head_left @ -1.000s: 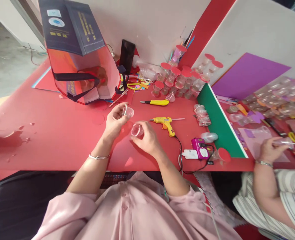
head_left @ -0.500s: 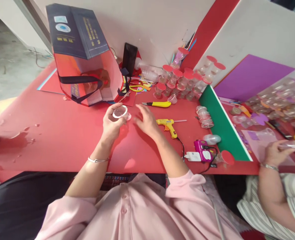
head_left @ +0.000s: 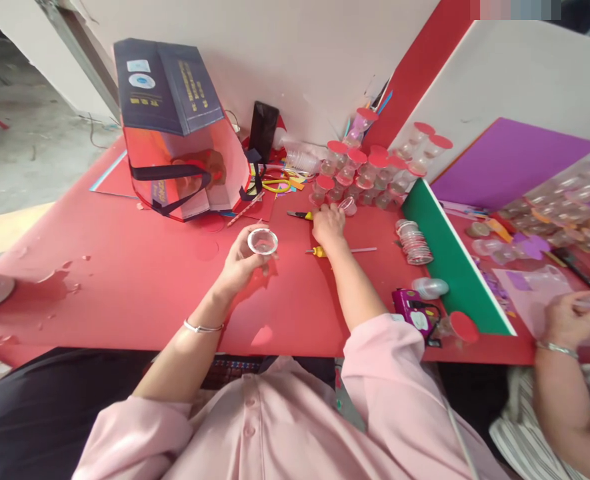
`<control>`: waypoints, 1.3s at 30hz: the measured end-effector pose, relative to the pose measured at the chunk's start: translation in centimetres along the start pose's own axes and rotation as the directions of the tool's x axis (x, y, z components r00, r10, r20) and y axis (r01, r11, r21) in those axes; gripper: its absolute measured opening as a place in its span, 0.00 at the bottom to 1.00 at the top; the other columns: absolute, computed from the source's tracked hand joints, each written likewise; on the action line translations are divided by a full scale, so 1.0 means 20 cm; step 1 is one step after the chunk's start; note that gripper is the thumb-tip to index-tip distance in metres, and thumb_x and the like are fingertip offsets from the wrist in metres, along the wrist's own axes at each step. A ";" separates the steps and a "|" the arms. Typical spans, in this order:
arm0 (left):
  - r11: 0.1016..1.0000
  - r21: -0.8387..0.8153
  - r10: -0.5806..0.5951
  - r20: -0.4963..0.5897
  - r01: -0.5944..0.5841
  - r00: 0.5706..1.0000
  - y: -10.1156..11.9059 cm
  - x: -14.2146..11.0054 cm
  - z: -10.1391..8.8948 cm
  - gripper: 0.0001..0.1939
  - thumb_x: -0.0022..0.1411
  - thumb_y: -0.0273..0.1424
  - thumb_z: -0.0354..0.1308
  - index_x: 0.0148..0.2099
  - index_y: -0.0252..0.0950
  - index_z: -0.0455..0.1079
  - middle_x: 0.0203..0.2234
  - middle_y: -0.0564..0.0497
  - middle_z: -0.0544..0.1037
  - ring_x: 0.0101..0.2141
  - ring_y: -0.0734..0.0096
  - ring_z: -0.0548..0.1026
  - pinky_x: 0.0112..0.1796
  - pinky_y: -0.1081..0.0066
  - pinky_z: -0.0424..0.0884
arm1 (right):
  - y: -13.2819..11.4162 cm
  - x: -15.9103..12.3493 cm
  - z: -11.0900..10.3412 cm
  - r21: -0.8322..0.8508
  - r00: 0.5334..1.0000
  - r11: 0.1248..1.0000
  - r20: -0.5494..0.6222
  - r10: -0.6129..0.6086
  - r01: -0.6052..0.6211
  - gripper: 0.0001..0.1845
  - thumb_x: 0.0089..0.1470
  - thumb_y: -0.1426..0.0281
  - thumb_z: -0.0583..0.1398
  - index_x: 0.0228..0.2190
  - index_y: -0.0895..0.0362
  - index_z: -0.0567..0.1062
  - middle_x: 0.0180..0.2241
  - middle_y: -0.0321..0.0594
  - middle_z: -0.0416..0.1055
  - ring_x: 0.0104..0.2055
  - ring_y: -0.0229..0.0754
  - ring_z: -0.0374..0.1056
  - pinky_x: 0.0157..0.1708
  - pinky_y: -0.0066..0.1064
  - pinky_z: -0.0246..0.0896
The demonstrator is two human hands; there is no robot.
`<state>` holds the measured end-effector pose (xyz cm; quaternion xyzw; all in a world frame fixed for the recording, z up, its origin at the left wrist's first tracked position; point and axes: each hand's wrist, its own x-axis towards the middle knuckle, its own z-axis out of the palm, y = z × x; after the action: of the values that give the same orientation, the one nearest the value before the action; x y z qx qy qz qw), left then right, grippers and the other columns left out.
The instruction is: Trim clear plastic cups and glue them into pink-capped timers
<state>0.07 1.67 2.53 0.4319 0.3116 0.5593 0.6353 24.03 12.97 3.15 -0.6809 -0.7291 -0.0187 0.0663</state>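
My left hand (head_left: 239, 263) is closed around a clear plastic cup (head_left: 263, 244). The cup's pale rim faces up and towards me, above the red tabletop (head_left: 149, 287). Whether a second cup sits beneath it is hard to make out. To the right, my right hand (head_left: 329, 227) has its fingers curled down on the yellow handle of a utility knife (head_left: 299, 215), whose blade points left. Just beyond those fingers lies a small clear cup (head_left: 347, 206). Under my right wrist, a yellow glue gun (head_left: 319, 251) is mostly covered.
A dark-blue and red bag (head_left: 175, 93) stands at the back left. Red-capped cup pairs (head_left: 357, 160) are grouped behind my right hand. Nested cups (head_left: 415, 241) lie beside a green divider (head_left: 455, 267). Past it is a co-worker's hand (head_left: 567, 320). Yellow-handled scissors (head_left: 277, 185) lie behind.
My right hand has parted from the cup at my left hand and moved right onto the utility knife's handle. The left hand still holds its cup, turned rim-up. The view has shifted slightly.
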 end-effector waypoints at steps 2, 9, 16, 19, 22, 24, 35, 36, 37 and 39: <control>0.995 -0.071 -0.064 0.034 0.067 0.997 0.01 0.00 0.01 0.30 0.51 0.29 0.71 0.58 0.40 0.71 0.42 0.49 0.78 0.32 0.69 0.78 0.21 0.76 0.67 | -0.01 0.02 -0.02 -0.015 1.000 1.000 0.019 -0.019 0.020 0.19 0.62 0.79 0.56 0.48 0.62 0.84 0.52 0.59 0.76 0.60 0.60 0.66 0.61 0.55 0.60; 0.971 -0.172 -0.161 0.038 0.166 0.986 0.05 0.00 0.02 0.33 0.47 0.27 0.72 0.58 0.40 0.75 0.40 0.49 0.77 0.30 0.75 0.72 0.23 0.77 0.62 | -0.05 -0.16 -0.26 0.046 0.991 0.997 -0.120 -0.061 0.067 0.21 0.61 0.76 0.54 0.52 0.61 0.80 0.50 0.58 0.72 0.53 0.59 0.71 0.53 0.51 0.68; 0.974 -0.111 -0.191 0.061 0.197 0.980 0.05 -0.02 0.03 0.23 0.57 0.36 0.73 0.54 0.40 0.75 0.41 0.48 0.77 0.31 0.74 0.73 0.23 0.77 0.62 | -0.11 -0.74 -0.35 0.480 0.970 0.861 -0.238 -0.056 0.168 0.21 0.61 0.72 0.52 0.53 0.52 0.74 0.47 0.47 0.77 0.50 0.54 0.75 0.53 0.45 0.73; 0.976 -0.096 -0.192 0.061 0.198 0.979 0.04 -0.02 0.04 0.23 0.56 0.35 0.74 0.52 0.41 0.73 0.39 0.50 0.77 0.28 0.75 0.72 0.22 0.77 0.60 | -0.11 -0.91 -0.22 0.563 0.982 0.817 -0.190 -0.018 0.124 0.22 0.63 0.73 0.51 0.55 0.52 0.73 0.49 0.47 0.79 0.52 0.53 0.76 0.54 0.44 0.74; 0.973 -0.062 -0.216 0.074 0.221 0.974 0.03 -0.03 0.05 0.19 0.57 0.36 0.73 0.48 0.39 0.72 0.39 0.50 0.77 0.29 0.75 0.72 0.22 0.78 0.62 | -0.11 -0.99 -0.13 0.536 0.988 0.838 -0.153 -0.025 0.104 0.25 0.66 0.72 0.49 0.62 0.52 0.69 0.52 0.48 0.78 0.54 0.53 0.76 0.53 0.44 0.75; 0.970 -0.038 -0.234 0.087 0.238 0.968 0.02 -0.04 0.07 0.18 0.58 0.36 0.73 0.47 0.38 0.73 0.39 0.49 0.77 0.29 0.75 0.73 0.22 0.78 0.63 | -0.10 -1.01 -0.11 0.497 0.989 0.860 -0.141 -0.047 0.112 0.26 0.70 0.68 0.49 0.66 0.52 0.66 0.53 0.50 0.77 0.54 0.54 0.76 0.52 0.45 0.75; 0.972 -0.110 -0.197 0.085 0.206 0.977 0.01 -0.25 0.10 0.23 0.60 0.41 0.74 0.53 0.36 0.78 0.47 0.42 0.80 0.34 0.70 0.78 0.24 0.77 0.69 | -0.11 -1.06 -0.12 0.362 0.979 0.911 -0.113 -0.168 0.198 0.29 0.77 0.56 0.45 0.67 0.51 0.71 0.41 0.45 0.77 0.40 0.46 0.75 0.38 0.34 0.68; 0.968 -0.118 -0.213 0.070 0.220 0.975 0.02 -0.27 0.11 0.23 0.60 0.41 0.73 0.53 0.35 0.77 0.46 0.42 0.80 0.32 0.72 0.77 0.23 0.77 0.69 | -0.12 -1.07 -0.12 0.367 0.976 0.906 -0.118 -0.181 0.212 0.28 0.77 0.56 0.46 0.67 0.51 0.71 0.41 0.44 0.76 0.39 0.45 0.75 0.38 0.33 0.67; 0.963 -0.123 -0.233 0.057 0.238 0.971 0.03 -0.28 0.11 0.23 0.60 0.42 0.73 0.53 0.35 0.77 0.45 0.42 0.80 0.30 0.73 0.76 0.23 0.77 0.68 | -0.12 -1.08 -0.11 0.370 0.974 0.902 -0.127 -0.190 0.224 0.28 0.77 0.56 0.46 0.67 0.51 0.71 0.40 0.44 0.76 0.39 0.44 0.74 0.38 0.33 0.67; 0.951 -0.135 -0.275 0.047 0.279 0.960 0.05 -0.31 0.12 0.23 0.61 0.44 0.72 0.52 0.35 0.76 0.42 0.45 0.80 0.27 0.76 0.73 0.22 0.78 0.67 | -0.13 -1.10 -0.11 0.368 0.968 0.897 -0.149 -0.203 0.245 0.27 0.77 0.57 0.47 0.66 0.52 0.72 0.39 0.43 0.76 0.39 0.43 0.73 0.38 0.32 0.65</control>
<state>0.63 -4.86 3.84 0.3460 0.3202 0.4791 0.7404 22.98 -9.20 2.90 -0.5643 -0.7874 0.0805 0.2347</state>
